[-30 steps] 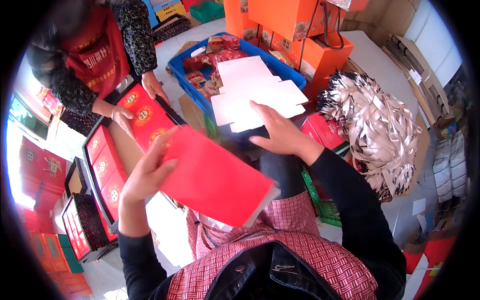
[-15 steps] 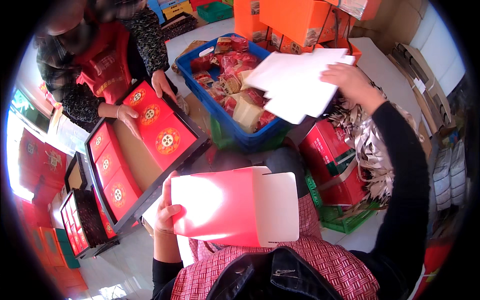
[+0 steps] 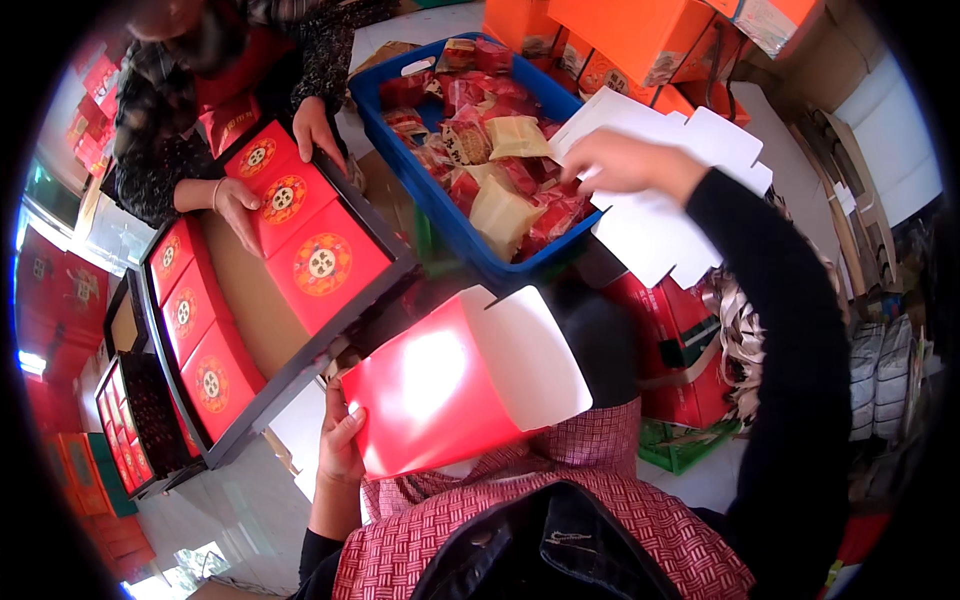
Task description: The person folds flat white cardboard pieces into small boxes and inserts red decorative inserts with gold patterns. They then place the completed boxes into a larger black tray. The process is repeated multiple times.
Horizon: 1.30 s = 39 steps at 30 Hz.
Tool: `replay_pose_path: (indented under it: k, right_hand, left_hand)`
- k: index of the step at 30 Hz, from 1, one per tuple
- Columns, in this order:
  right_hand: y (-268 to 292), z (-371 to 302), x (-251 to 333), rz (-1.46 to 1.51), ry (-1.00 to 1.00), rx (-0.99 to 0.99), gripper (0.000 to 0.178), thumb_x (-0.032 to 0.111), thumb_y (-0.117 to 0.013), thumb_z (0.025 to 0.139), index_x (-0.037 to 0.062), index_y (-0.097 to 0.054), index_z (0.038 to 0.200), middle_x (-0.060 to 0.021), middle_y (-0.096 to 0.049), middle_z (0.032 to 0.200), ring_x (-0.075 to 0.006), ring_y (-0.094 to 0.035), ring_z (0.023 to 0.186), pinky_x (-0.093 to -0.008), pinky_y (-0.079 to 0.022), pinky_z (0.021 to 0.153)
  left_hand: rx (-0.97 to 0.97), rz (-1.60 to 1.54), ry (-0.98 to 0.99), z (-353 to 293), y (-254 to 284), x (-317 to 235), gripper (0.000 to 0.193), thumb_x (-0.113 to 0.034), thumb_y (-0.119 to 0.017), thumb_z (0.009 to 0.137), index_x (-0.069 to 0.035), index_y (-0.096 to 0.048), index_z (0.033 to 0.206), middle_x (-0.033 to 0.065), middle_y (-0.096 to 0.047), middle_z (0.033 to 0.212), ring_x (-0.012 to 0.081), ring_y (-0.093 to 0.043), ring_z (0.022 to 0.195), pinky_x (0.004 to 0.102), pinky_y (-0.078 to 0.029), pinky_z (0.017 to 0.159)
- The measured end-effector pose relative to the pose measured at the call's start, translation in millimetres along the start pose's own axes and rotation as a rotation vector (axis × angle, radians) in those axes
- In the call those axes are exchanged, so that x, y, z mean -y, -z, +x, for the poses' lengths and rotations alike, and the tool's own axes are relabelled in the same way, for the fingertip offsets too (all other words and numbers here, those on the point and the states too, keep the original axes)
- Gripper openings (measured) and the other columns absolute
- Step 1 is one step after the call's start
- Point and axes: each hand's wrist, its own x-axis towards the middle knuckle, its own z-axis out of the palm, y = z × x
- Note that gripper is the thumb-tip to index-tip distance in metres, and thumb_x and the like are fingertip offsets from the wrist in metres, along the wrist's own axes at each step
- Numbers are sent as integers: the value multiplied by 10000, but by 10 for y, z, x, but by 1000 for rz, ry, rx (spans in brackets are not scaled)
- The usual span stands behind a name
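My left hand [image 3: 343, 440] grips the near left edge of a red carton [image 3: 425, 385], fingers wrapped round it. The carton is folded into a box shape, and its white end flap [image 3: 535, 355] stands out toward the right. My right hand [image 3: 625, 163] hangs over flat white card blanks [image 3: 665, 235], its bent fingers apart at the right rim of a blue crate [image 3: 480, 258]. Nothing shows in those fingers. Inside the crate lie red-wrapped packets [image 3: 475, 100] and several cream packets [image 3: 505, 215], nearest to my right fingertips.
At the left, a co-worker's hands [image 3: 238, 210] rest on a black-rimmed tray [image 3: 225, 445] of red boxes with round emblems [image 3: 322, 262]. Orange cartons [image 3: 620, 40] stand at the back. A red carton [image 3: 685, 385] and shredded paper [image 3: 740, 350] lie at right.
My right hand has moved left across the white blanks to the crate's rim. The carton in my left hand has tilted, its flap end rising. The whole view has shifted slightly.
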Motion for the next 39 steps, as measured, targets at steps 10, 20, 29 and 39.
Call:
replay_pose_path:
  k: [10, 20, 29, 39]
  right_hand:
    - [-831, 526, 70, -231, -20, 32, 165, 173, -613, 783, 88, -694, 898, -145, -664, 868, -350, -618, 853, -454, -490, 732]
    - [383, -792, 1457, 211, 377, -788, 95, 0, -644, 811, -15, -674, 899, -117, -690, 935, -246, -665, 935, -318, -522, 818]
    - [389, -1172, 2158, 154, 692, -587, 109, 72, -696, 779, 31, -698, 881, -108, -704, 941, -311, -668, 922, -354, -550, 767]
    - [534, -1317, 2290, 886, 606, -174, 62, -13, -642, 831, -16, -692, 867, -152, -701, 978, -225, -661, 968, -312, -517, 843]
  left_hand:
    - [-57, -93, 13, -150, 7, 28, 682, -161, -677, 826, -87, -308, 1395, 134, -468, 1336, 293, -483, 1244, 420, -429, 1033]
    - [13, -158, 6, -184, -59, 131, 606, -149, -652, 850, -87, -353, 1373, 124, -486, 1324, 270, -498, 1236, 397, -441, 1025]
    - [309, -234, 3, -148, -334, 276, 529, -156, -636, 868, -91, -394, 1335, 115, -473, 1333, 266, -488, 1241, 403, -441, 1025]
    - [441, -251, 24, -261, -538, 298, 676, -171, -698, 809, -96, -354, 1386, 102, -439, 1384, 267, -450, 1282, 425, -412, 1055]
